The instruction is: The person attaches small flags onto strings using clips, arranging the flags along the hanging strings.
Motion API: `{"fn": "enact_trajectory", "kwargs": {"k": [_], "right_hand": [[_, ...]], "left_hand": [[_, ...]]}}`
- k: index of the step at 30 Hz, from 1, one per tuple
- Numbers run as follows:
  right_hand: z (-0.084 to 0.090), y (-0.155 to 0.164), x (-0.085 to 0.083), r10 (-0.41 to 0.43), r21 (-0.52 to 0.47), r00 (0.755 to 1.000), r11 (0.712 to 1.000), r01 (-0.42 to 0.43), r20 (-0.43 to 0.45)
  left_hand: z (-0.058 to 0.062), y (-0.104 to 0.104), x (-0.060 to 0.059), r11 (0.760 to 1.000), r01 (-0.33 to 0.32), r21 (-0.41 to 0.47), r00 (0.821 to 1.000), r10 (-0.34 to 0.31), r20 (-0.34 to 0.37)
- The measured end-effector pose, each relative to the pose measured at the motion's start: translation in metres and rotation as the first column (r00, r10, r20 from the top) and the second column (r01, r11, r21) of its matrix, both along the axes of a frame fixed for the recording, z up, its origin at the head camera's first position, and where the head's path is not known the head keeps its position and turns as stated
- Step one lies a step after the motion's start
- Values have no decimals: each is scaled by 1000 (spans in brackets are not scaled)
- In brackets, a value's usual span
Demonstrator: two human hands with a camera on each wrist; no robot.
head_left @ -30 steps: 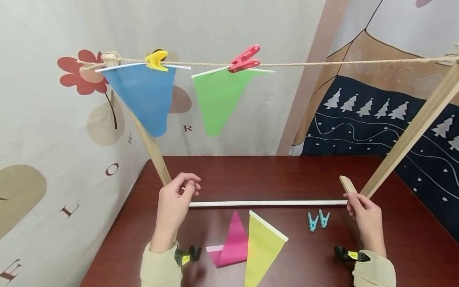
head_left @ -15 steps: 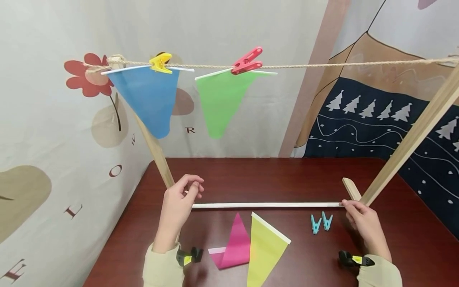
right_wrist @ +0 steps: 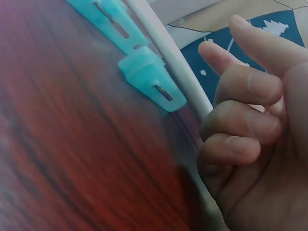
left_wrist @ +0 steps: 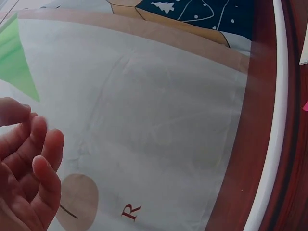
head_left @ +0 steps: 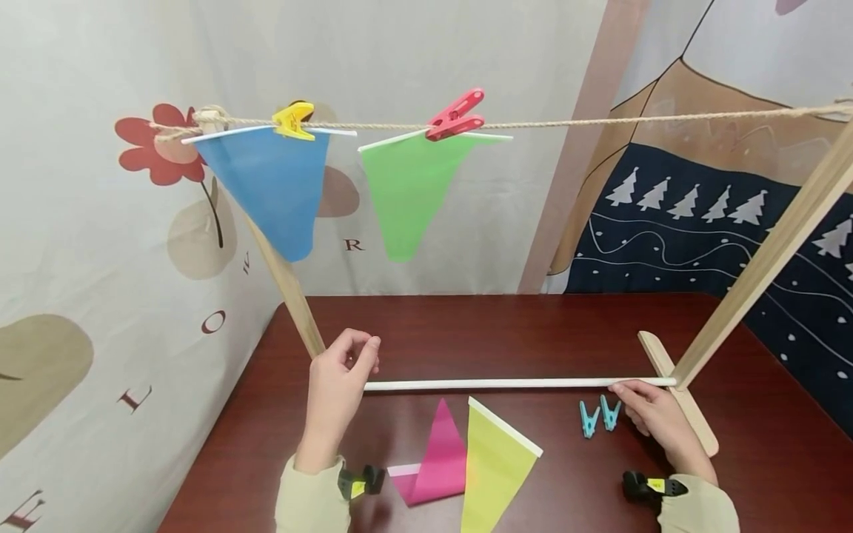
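My right hand (head_left: 660,418) hovers just right of two turquoise clothespins (head_left: 589,420) on the table. In the right wrist view its thumb and index finger stand apart with nothing between them, and the other fingers are loosely curled. My left hand (head_left: 340,385) is raised near the left wooden post, fingers loosely bent and holding nothing. On the twine (head_left: 546,122), a yellow clothespin (head_left: 293,121) bears a blue pennant (head_left: 269,185) and a red clothespin (head_left: 455,115) bears a green pennant (head_left: 409,192). A yellow pennant (head_left: 496,466) and a folded magenta pennant (head_left: 440,463) lie between my hands.
A white rod (head_left: 493,384) runs low across between the left post (head_left: 286,289) and the right post (head_left: 760,259). The right post has a flat wooden foot (head_left: 696,426). A printed cloth backdrop (head_left: 466,244) stands behind the dark red table (head_left: 493,337).
My right hand has moved left from the right post's foot toward the turquoise clothespins. My left hand has stayed nearly in place, its thumb and fingers drawing slightly together.
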State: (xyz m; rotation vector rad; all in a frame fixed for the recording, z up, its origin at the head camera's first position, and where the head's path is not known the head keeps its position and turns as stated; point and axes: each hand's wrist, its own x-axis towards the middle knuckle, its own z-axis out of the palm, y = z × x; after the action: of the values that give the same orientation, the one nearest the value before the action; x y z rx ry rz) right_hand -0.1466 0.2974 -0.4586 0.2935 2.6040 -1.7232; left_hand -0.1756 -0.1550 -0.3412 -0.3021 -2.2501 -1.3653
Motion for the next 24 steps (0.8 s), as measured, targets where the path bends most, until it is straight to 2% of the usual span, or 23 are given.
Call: {"fn": "enact_trajectory", "kwargs": {"k": [6, 11, 18, 24], "right_hand": [[-2, -1, -1, 13, 21, 1000, 1000, -13, 18], [-6, -2, -2, 9, 31, 1000, 999, -9, 2], [-11, -5, -6, -12, 91, 999, 996, 9, 32], [-9, -1, -4, -21, 121, 999, 992, 17, 31]], "left_hand": [[-1, 1, 1, 999, -18, -49, 1000, 19, 17], [0, 0, 1, 996, -4, -90, 999, 8, 47], [-1, -1, 1, 995, 15, -97, 999, -10, 52], [-3, 1, -1, 996, 36, -82, 995, -29, 91]]}}
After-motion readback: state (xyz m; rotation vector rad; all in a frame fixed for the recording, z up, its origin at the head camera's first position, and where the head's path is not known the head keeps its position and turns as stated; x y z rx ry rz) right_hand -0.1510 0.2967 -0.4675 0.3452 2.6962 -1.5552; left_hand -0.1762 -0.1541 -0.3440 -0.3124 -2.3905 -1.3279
